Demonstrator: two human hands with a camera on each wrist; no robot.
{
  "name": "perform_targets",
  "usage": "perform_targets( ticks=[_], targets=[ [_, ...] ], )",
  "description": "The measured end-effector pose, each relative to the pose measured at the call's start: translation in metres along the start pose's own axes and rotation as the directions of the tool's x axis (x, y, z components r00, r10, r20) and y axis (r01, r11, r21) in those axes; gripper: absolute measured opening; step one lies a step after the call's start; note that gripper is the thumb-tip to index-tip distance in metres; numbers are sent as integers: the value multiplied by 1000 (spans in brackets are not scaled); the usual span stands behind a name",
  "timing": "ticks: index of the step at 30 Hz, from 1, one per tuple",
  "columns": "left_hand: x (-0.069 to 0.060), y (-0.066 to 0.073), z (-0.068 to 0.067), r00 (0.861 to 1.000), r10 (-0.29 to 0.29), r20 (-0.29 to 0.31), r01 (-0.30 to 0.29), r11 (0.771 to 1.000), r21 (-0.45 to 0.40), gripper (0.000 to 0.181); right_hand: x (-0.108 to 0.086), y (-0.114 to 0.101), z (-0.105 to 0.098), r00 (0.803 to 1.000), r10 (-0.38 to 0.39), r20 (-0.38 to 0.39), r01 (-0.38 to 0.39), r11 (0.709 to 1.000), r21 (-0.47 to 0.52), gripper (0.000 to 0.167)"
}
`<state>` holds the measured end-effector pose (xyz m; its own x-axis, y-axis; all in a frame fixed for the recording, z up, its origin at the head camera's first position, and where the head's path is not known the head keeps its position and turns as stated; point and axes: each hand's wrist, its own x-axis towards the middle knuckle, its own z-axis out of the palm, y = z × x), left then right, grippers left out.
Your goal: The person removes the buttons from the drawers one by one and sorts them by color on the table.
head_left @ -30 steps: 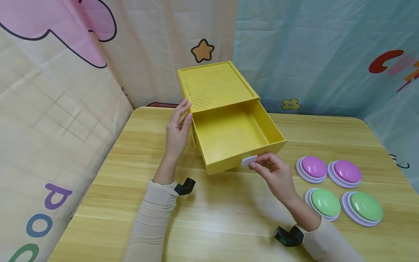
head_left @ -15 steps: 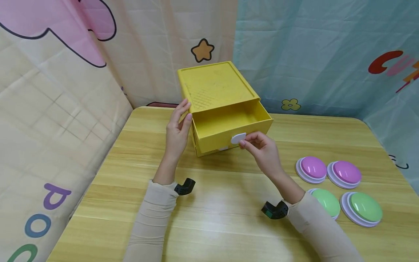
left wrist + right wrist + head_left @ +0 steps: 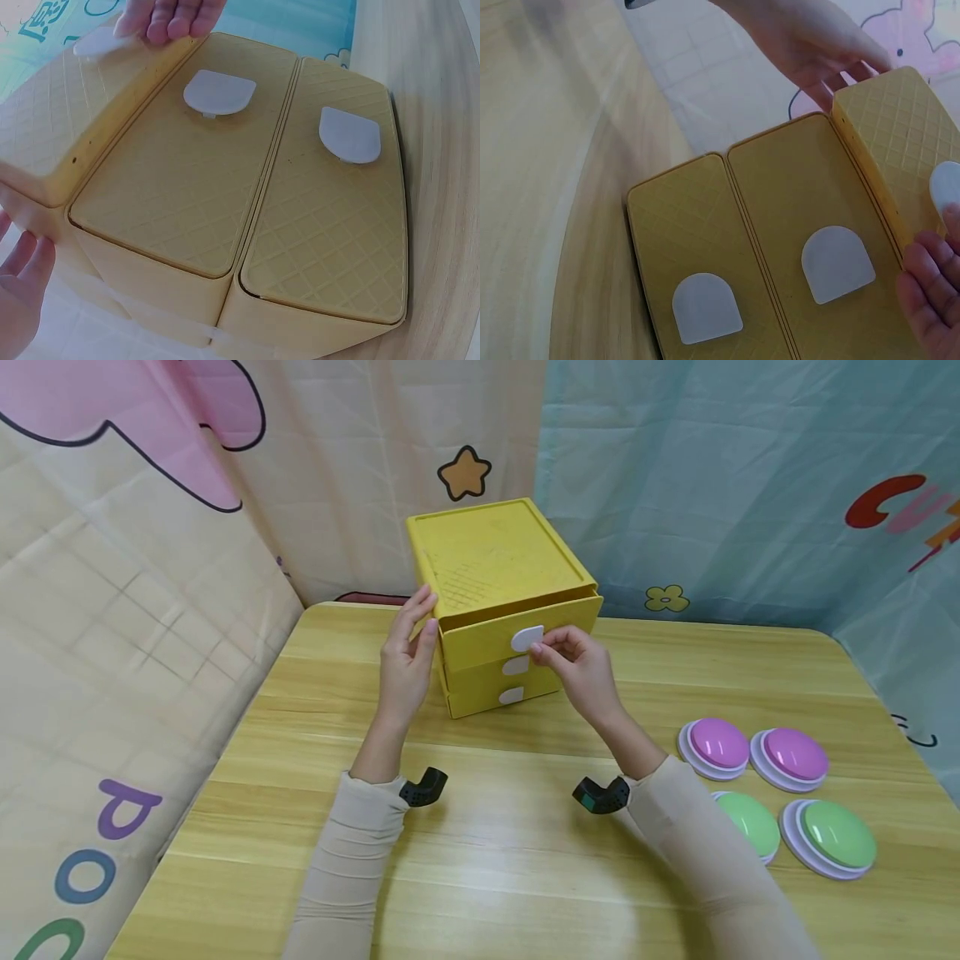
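A yellow chest of drawers (image 3: 498, 556) stands at the back of the table, its top drawer (image 3: 476, 645) sticking out by a narrow gap. My right hand (image 3: 588, 675) pinches the white handle (image 3: 527, 638) of that drawer between thumb and fingers. Against the chest's left side rests my left hand (image 3: 406, 667), fingers extended near the upper front corner. The middle drawer (image 3: 180, 165) and bottom drawer (image 3: 330, 217) sit flush in the left wrist view, each with a white handle. In the right wrist view, the top drawer (image 3: 896, 127) juts past the other two.
To the right on the wooden table (image 3: 480, 877) are two pink push lights (image 3: 720, 743) and two green ones (image 3: 838, 833); my right sleeve partly covers one green light. Printed curtains (image 3: 697, 485) hang behind and to the left of the table.
The top drawer has slid back from far out to nearly in, my right hand moving with its handle away from me and slightly left. My left hand has stayed in place.
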<state>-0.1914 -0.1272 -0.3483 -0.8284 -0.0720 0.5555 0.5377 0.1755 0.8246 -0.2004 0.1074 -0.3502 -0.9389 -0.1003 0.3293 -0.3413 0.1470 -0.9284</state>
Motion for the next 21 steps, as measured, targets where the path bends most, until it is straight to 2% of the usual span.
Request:
perform_targets(
  ticks=[2,4,14,21],
  targets=[
    [0,1,0,1000,-1,-6,1,1000,16,42,5,1,1,1000,5,3,-5,1000,1,10],
    [0,2,1,1000,-6,-12,7,1000,21,36,8,1,2,1000,1,-1,-1,1000,-8,10],
    [0,1,2,1000,-10,-12,10,1000,11,37,17,1,4,1000,10,-5,-10,1000,-20,10],
    [0,0,5,1000,5,-12,-5,1000,19,37,10,-1,-6,999,11,49,-2,984,-177,19]
  ],
)
